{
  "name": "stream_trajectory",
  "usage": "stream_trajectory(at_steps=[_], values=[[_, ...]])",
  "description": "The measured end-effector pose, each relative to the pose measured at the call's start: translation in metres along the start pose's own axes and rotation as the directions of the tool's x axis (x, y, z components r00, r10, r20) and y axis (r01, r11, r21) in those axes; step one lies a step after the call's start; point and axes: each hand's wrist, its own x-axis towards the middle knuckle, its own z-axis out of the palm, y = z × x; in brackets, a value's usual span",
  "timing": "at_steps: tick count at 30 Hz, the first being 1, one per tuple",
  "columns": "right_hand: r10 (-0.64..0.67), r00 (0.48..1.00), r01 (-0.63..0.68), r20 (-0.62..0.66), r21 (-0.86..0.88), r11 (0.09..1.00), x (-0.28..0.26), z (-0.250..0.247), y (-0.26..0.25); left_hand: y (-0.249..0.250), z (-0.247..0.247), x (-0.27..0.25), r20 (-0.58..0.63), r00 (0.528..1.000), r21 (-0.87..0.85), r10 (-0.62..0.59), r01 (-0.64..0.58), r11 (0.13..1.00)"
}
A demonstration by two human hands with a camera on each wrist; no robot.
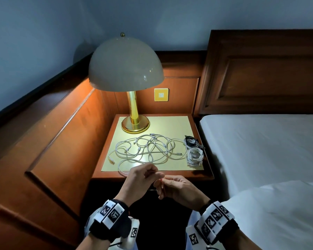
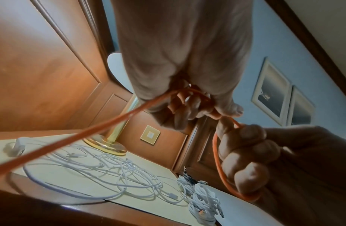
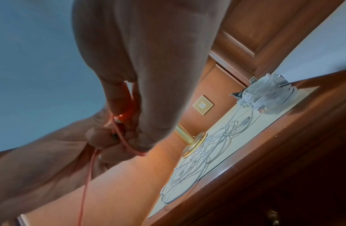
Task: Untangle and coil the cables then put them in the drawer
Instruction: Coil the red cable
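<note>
Head view — both hands meet in front of the table's (image 1: 197,175) near edge. Left hand (image 1: 143,179) and right hand (image 1: 177,190) touch at the fingertips, fingers curled, a thin orange cable (image 1: 161,183) pinched between them. Beyond the grip lies the loose tangle of white cables (image 1: 148,150); to its right, two finished coils (image 1: 194,150) near the table's bed-side edge. No drawer shows.

Left wrist view — the left hand's (image 2: 183,68) grip is closed small on the orange cable (image 2: 102,131); one strand runs taut off frame, down and left. The right hand's (image 2: 251,162) curled fingers hold a loop (image 2: 218,165) of it below.

Right wrist view — the right hand's (image 3: 141,76) thumb and forefinger pinch the orange cable's plug end (image 3: 122,118), pressed against the left hand's fingers (image 3: 96,136); the cord (image 3: 85,183) hangs below.

Judgement: coiling is just starting. Keep the plug pinned, lay even loops into the right hand, feed slack with the left — no twisting, and keep the tail off the white tangle.
</note>
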Motion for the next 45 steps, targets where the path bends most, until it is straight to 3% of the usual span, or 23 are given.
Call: stream_trajectory(at_steps=[6, 10, 13, 17, 21, 24, 28, 30, 32, 34, 36, 40, 45], values=[[-0.044, 0.999, 0.045, -0.009, 0.129, 0.991, 0.001, 0.015, 0.005, 0.003, -0.003, -0.001, 0.122, 0.978, -0.295, -0.168, 0.197, 0.935], [-0.062, 0.996, 0.06, 0.059, 0.037, 0.997, -0.004, 0.019, -0.004, 0.007, 0.001, -0.006, 0.166, 0.96, -0.562, -0.226, 0.28, 0.779], [-0.093, 0.988, 0.097, 0.126, -0.024, 0.995, -0.008, 0.024, -0.017, 0.011, 0.005, -0.01, 0.157, 0.959, -0.657, -0.235, 0.279, 0.7], [-0.171, 0.977, 0.16, 0.131, 0.088, 0.983, -0.012, 0.036, -0.026, 0.018, 0.015, -0.011, 0.133, 0.935, -0.74, -0.33, 0.315, 0.594], [-0.293, 0.954, 0.289, 0.069, 0.06, 0.955, -0.008, 0.039, -0.034, 0.001, 0.024, -0.012, 0.118, 0.955, -0.712, -0.271, 0.272, 0.648], [-0.389, 0.921, 0.378, -0.039, -0.165, 0.911, 0.0, 0.036, -0.045, -0.002, 0.029, -0.014, 0.092, 0.961, -0.615, -0.261, 0.262, 0.744], [-0.533, 0.818, 0.42, -0.215, -0.41, 0.81, 0.013, 0.03, -0.051, -0.001, 0.033, -0.02, 0.134, 0.956, -0.361, -0.26, 0.292, 0.886], [-0.586, 0.79, 0.372, -0.181, -0.618, 0.693, 0.02, 0.021, -0.049, -0.006, 0.029, -0.021, 0.11, 0.972, -0.191, -0.207, 0.225, 0.956], [-0.609, 0.789, 0.293, -0.082, -0.82, 0.491, 0.023, 0.009, -0.04, -0.008, 0.023, -0.02, 0.074, 0.989, -0.002, -0.128, 0.129, 0.992], [-0.602, 0.798, 0.239, -0.03, -0.901, 0.361, 0.023, -0.005, -0.031, -0.005, 0.016, -0.018, 0.019, 0.998, 0.097, -0.061, 0.059, 0.994], [-0.544, 0.834, 0.182, -0.088, -0.888, 0.423, 0.02, -0.012, -0.024, -0.002, 0.011, -0.016, -0.037, 0.999, 0.143, -0.006, 0.011, 0.99], [-0.318, 0.923, 0.07, -0.216, -0.719, 0.691, 0.005, -0.012, -0.016, -0.004, 0.006, -0.01, -0.081, 0.994, 0.17, 0.069, -0.054, 0.984], [-0.214, 0.951, 0.105, -0.223, -0.418, 0.903, 0.001, -0.003, -0.007, 0.001, 0.009, -0.001, -0.048, 0.995, 0.14, 0.09, -0.083, 0.987]])
